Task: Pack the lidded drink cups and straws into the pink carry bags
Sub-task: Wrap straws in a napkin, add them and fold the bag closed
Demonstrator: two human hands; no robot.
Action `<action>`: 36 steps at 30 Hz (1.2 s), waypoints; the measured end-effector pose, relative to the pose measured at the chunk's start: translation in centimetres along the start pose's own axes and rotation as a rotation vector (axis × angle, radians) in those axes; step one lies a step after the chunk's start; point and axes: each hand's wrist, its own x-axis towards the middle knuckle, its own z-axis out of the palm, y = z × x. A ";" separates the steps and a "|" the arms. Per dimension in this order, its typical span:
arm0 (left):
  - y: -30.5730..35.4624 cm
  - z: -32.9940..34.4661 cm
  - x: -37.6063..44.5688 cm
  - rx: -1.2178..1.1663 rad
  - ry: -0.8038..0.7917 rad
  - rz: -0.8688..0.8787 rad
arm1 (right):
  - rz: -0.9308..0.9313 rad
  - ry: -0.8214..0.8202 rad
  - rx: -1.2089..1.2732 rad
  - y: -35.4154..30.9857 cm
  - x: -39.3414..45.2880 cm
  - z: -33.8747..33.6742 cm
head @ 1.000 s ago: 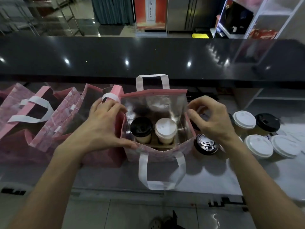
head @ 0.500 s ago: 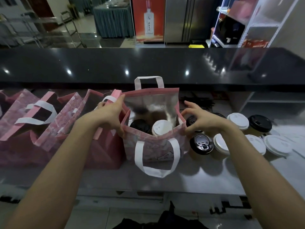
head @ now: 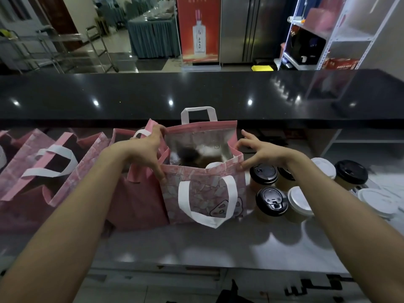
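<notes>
Pink carry bag (head: 205, 193) stood upright on the table (head: 196, 243), mouth open, foil lining showing. Inside: a white-lidded cup (head: 215, 165) just behind the front wall and a dark-lidded cup (head: 188, 156) to its left, both partly hidden by the rim. Left hand (head: 145, 149) gripped the bag's left rim, fingers (head: 160, 130) curled over the back corner, thumb at the front corner. Right hand (head: 261, 153) pinched the right rim w/ thumb and curled fingers, index finger stretched out toward the back. More pink bags (head: 72, 169) stood in a row to the left, touching it. Right of the bag, near it: loose cups, two black-lidded (head: 271, 201) in front, w/ white-lidded ones (head: 299, 201) beside them. No straws that I could make out.
</notes>
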 end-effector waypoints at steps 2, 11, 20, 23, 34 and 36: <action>-0.2 0.0 -0.1 0.054 -0.034 -0.036 | -0.009 -0.016 0.054 0.1 0.3 0.3; 0.7 0.8 -0.7 0.272 -0.109 -0.008 | -0.035 0.064 0.040 0.8 0.2 0.2; 1.5 0.4 -1.0 0.187 -0.099 0.033 | 0.023 -0.046 0.112 2.2 0.1 0.5; 1.3 1.2 -1.3 0.131 -0.007 0.067 | 0.115 0.018 -0.030 3.2 -0.8 2.0; 1.8 2.6 -1.9 0.100 0.077 0.116 | -0.017 0.125 -0.121 3.8 -2.2 3.3; 1.8 2.8 -1.9 0.101 0.104 0.133 | -0.082 0.105 -0.053 2.9 -1.6 2.8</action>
